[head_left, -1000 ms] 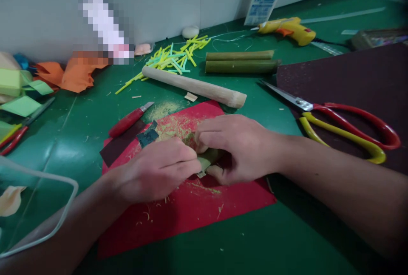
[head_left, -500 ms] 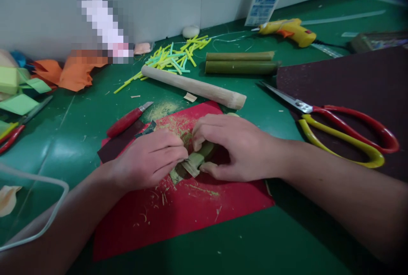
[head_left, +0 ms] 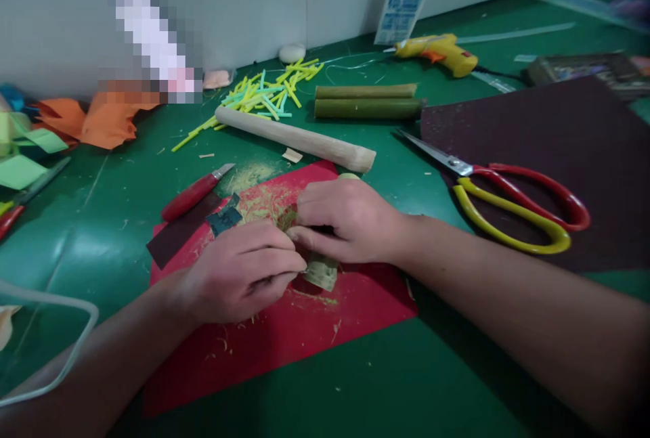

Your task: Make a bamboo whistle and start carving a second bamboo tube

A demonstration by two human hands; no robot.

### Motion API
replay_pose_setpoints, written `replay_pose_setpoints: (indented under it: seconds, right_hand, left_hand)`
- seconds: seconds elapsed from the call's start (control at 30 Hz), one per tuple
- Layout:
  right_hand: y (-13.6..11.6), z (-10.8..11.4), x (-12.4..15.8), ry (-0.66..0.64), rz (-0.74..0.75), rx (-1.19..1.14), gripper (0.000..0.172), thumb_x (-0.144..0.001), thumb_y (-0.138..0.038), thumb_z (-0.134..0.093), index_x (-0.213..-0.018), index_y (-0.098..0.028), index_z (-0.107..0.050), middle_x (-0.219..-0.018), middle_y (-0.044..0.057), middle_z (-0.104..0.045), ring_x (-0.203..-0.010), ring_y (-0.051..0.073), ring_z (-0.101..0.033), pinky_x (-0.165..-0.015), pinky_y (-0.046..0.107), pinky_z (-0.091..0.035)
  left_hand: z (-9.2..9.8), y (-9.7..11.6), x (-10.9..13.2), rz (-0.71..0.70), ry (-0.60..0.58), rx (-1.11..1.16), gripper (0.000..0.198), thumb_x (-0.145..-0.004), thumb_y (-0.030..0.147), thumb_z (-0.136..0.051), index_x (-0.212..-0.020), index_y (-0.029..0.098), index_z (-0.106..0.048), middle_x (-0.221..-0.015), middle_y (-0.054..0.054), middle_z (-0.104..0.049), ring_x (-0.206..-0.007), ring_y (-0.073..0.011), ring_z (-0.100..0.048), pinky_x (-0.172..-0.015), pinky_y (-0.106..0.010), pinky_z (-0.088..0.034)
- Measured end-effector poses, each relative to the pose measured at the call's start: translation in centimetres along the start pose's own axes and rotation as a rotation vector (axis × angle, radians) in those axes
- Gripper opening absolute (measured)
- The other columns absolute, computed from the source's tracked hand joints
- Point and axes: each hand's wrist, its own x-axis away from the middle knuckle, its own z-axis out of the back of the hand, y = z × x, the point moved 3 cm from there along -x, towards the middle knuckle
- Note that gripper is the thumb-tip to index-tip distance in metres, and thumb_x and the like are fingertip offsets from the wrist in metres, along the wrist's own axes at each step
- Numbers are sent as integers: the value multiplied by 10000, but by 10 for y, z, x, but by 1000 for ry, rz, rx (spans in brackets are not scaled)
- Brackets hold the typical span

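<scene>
- Green tabletop runs back to a pale wall, dusted with shavings around a red sheet
- Over that sheet, the short olive bamboo piece sits between both hands, one end showing below the right thumb; whether it rests on the sheet is hidden
- Right hand curls over the piece and grips it, thumb next to the left fingers
- Left hand has its fingers bunched at the piece's left edge; I cannot tell what, if anything, they pinch
- With the hands this close, a slip would likely run fingertips along the piece's cut rim, where splinters could catch
- Loose shavings might let the sheet skate if either hand presses sideways
- Near the left hand, the red-handled knife lies with its blade bare; an absent-minded reach could meet the edge
- To the right, scissors lie near the forearm, so a wide elbow swing might knock them
</scene>
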Motion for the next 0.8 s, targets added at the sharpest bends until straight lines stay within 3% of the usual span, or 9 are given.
replay_pose_setpoints:
  seconds: [0.17,0.37,0.57,0.8]
  right_hand:
    - [-1,-2,-5,34,-95,28,431,-955,-362,-430,-578,-168,-509,-564,-13,-458,-572,112,-393,-552,286,-237]
    - [4,-4,-18,-114,-138,90,417,-915,-357,-470,-544,-168,-492,-561,-11,-478,-576,112,-375,-534,279,-204]
    - [5,-5,-21,-50,-49,75,452,-943,-364,-433,-537,-167,-440,-575,-21,-467,-582,100,-395,-547,277,-209]
    - [7,-7,-20,-49,-135,69,464,-921,-415,-435,-525,-177,-396,-533,-25,-413,-538,98,-341,-546,282,-207]
  left_hand:
    - [-4,4,-2,80,10,65,165,-858,56,-567,-969,152,-642,-864,-40,-707,-817,-122,-655,-785,-219,-530]
    - [-7,4,-4,180,-36,108,170,-877,69,-522,-918,188,-636,-857,2,-718,-843,-120,-664,-768,-214,-521]
    - [-6,4,-3,207,-17,7,109,-871,120,-588,-923,201,-640,-843,26,-731,-791,-112,-678,-707,-209,-509]
    - [-7,3,-4,227,-29,15,114,-863,86,-580,-826,184,-626,-791,48,-706,-757,-76,-655,-716,-164,-487]
